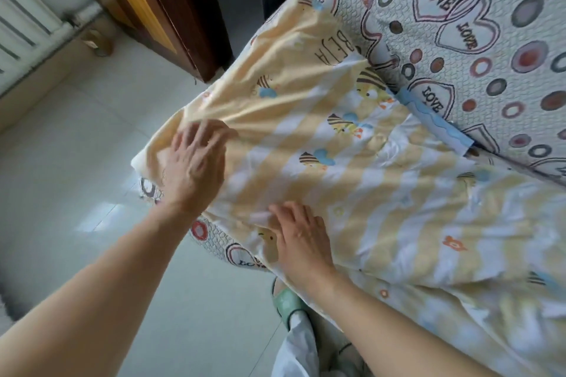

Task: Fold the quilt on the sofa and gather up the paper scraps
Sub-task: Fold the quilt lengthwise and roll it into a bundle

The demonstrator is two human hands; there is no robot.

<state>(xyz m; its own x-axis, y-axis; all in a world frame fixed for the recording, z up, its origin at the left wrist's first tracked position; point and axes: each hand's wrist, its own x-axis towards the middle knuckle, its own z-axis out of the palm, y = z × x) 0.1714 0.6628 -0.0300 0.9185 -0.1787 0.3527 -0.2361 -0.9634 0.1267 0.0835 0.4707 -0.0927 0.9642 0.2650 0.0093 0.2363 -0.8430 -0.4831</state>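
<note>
A yellow and white striped quilt with bee prints lies spread over the sofa seat, its near corner hanging past the seat's front edge. My left hand rests flat on that corner with fingers spread, slightly blurred. Lower down, my right hand presses flat on the quilt's front edge, fingers apart. Neither hand pinches the cloth. A blue wavy paper strip lies along the crease between the seat and the backrest. No other paper scraps show.
The sofa backrest has a quilted cover with hearts and circles. Pale floor tiles lie to the left. A dark wooden cabinet stands beyond the sofa end, a radiator far left. My green slipper sits below the sofa edge.
</note>
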